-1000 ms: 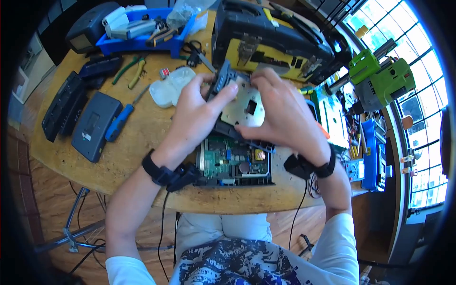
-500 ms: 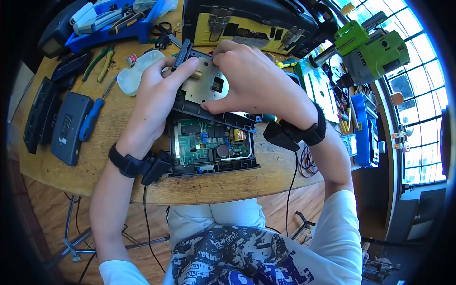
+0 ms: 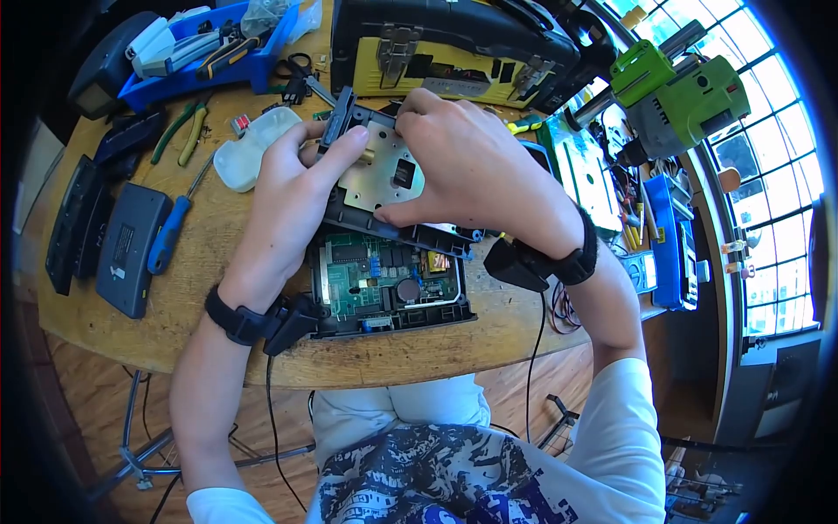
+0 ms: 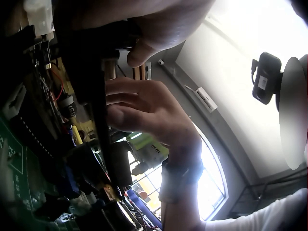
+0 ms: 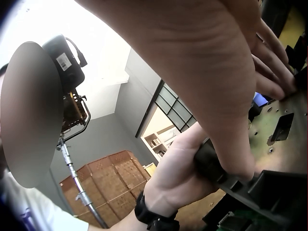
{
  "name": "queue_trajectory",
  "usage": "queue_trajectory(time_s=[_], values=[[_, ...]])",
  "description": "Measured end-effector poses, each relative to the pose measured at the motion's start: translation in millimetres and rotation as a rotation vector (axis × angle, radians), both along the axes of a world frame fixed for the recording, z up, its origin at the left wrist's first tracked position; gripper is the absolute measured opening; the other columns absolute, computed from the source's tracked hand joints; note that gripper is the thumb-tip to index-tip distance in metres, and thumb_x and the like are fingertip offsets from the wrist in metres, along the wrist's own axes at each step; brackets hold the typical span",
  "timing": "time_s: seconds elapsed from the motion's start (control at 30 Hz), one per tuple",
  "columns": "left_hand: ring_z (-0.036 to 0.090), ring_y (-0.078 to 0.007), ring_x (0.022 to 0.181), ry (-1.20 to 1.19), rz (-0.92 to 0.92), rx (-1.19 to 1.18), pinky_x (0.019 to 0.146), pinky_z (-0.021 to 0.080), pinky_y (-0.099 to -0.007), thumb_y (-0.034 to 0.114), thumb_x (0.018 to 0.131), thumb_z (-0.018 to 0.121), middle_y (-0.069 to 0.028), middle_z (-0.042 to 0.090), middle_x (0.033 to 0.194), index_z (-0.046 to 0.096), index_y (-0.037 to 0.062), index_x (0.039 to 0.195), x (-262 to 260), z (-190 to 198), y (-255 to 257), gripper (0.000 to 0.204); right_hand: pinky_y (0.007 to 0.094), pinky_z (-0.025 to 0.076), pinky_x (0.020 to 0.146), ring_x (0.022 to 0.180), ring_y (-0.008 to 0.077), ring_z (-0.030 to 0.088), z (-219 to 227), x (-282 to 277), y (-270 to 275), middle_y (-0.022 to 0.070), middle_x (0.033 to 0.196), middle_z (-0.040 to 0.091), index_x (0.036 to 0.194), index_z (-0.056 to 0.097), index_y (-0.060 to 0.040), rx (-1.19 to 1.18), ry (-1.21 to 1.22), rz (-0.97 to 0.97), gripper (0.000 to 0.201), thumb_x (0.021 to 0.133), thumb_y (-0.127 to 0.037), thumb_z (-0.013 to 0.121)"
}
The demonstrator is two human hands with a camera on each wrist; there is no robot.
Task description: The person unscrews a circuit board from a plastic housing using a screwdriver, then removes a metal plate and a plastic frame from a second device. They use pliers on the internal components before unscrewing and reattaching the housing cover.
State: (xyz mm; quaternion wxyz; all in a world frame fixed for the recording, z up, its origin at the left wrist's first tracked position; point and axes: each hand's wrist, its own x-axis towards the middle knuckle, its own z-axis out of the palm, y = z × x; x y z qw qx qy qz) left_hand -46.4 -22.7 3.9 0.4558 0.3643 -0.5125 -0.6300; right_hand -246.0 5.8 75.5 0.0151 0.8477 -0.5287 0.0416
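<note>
A black plastic housing [image 3: 410,234] with a brass-toned metal plate [image 3: 384,188] is held tilted between both hands. My left hand [image 3: 297,183] grips its left end beside an upright dark grey part [image 3: 339,118], thumb lying over the top and fingertips hidden behind. On the other side my right hand [image 3: 467,166] spans the plate, fingers at the far edge and thumb at the near edge. Just below, a green circuit board [image 3: 349,293] sits in a black tray on the table, its far part hidden under the housing.
A blue screwdriver [image 3: 168,236], a grey plastic cover [image 3: 131,249] and green-and-yellow-handled pliers [image 3: 193,135] lie left. A translucent box [image 3: 240,162] stands near my left hand. Behind is a black-yellow toolbox [image 3: 454,61]; a green drill [image 3: 690,109] stands right.
The head view has shifted, so the table things sit further left. Both hands keep hold of the housing, and slightly more of the circuit board shows below it than a second ago.
</note>
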Motion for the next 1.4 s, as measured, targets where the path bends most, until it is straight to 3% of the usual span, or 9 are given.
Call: queue_trajectory(time_s=[0.17,0.4,0.57,0.77,1.2,1.4], values=[[0.075,-0.0116,0.096,0.007,0.018,-0.03,0.081,0.06,-0.025,0.027,0.103,0.079,-0.0131,0.078,0.112,0.058,-0.0095,0.135,1,3,1,0.053,0.049,0.056,0.093,0.102,0.0446,0.069,-5,-3,4,0.0223,0.113,0.065,0.109,0.068,0.0096,-0.082,-0.111,0.022,0.07,0.07,-0.041,0.096],[0.074,-0.0104,0.099,-0.037,0.034,-0.128,0.085,0.058,-0.0248,0.018,0.102,0.08,-0.0115,0.079,0.113,0.057,-0.0096,0.137,-3,5,8,0.05,0.0484,0.055,0.092,0.099,0.0436,0.067,0,-8,11,0.0209,0.111,0.062,0.109,0.065,0.009,-0.16,-0.075,0.062,0.072,0.067,-0.04,0.097],[0.073,-0.0094,0.099,-0.091,0.019,-0.191,0.084,0.057,-0.0242,0.016,0.101,0.08,-0.0108,0.079,0.112,0.055,-0.009,0.14,-3,10,13,0.052,0.047,0.054,0.095,0.105,0.0418,0.065,0,-8,20,0.0205,0.116,0.061,0.109,0.063,0.009,-0.163,-0.049,0.058,0.073,0.066,-0.039,0.098],[0.073,-0.009,0.099,-0.047,0.054,-0.186,0.087,0.058,-0.0245,0.013,0.101,0.08,-0.0106,0.079,0.112,0.054,-0.0092,0.141,-1,9,11,0.053,0.0473,0.053,0.102,0.117,0.0411,0.064,-10,-11,23,0.0198,0.133,0.061,0.128,0.064,0.0083,-0.228,-0.229,0.07,0.078,0.07,-0.032,0.097],[0.073,-0.0098,0.105,-0.083,0.018,-0.235,0.092,0.057,-0.0248,0.004,0.097,0.078,-0.0117,0.078,0.118,0.051,-0.008,0.145,-2,15,17,0.056,0.0482,0.052,0.106,0.122,0.0412,0.063,-15,-11,36,0.0202,0.136,0.06,0.13,0.062,0.0106,-0.301,-0.317,-0.02,0.082,0.067,-0.027,0.099],[0.073,-0.0114,0.106,-0.054,0.041,-0.167,0.092,0.058,-0.026,0.005,0.098,0.078,-0.0128,0.078,0.117,0.051,-0.0078,0.145,-2,12,12,0.055,0.0484,0.052,0.107,0.125,0.0416,0.062,-28,-16,30,0.0207,0.139,0.06,0.134,0.061,0.0096,-0.271,-0.356,0.039,0.082,0.07,-0.027,0.098]])
